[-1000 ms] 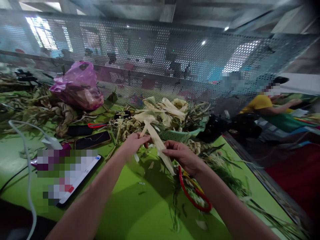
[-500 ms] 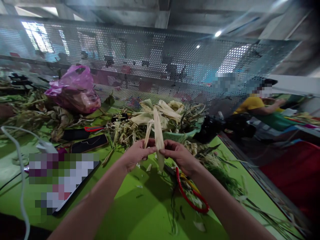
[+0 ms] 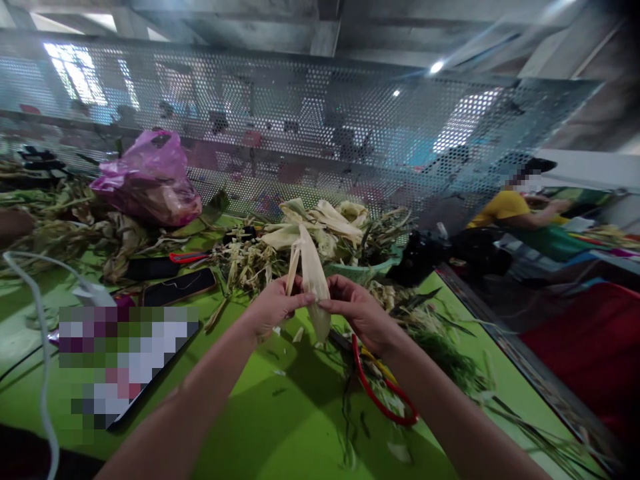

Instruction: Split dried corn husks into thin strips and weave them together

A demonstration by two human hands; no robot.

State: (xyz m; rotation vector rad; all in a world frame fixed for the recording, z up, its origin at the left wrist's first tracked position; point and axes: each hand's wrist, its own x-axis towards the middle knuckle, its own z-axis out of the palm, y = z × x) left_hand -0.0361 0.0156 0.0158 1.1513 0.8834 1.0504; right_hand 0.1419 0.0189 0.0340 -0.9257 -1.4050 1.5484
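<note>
Where the green table [image 3: 250,427] starts at left, pink bag [image 3: 147,177] bulging, contents unclear, left hand [image 3: 270,310] fingertips pinching husk [image 3: 313,283] held upright above the table, right hand [image 3: 360,313] pinching its other edge, basket [image 3: 360,272] heaped with husks [image 3: 325,223] behind, red scissors [image 3: 373,397] below.

Only two arms of the person show. The slim, bare left forearm [image 3: 190,400] runs up from the lower left of the frame, and the slim, bare right forearm [image 3: 450,413] from the lower right. Both are uncovered to the frame's edge. The bare left hand [image 3: 273,308] and bare right hand [image 3: 363,313] sit near the centre.
</note>
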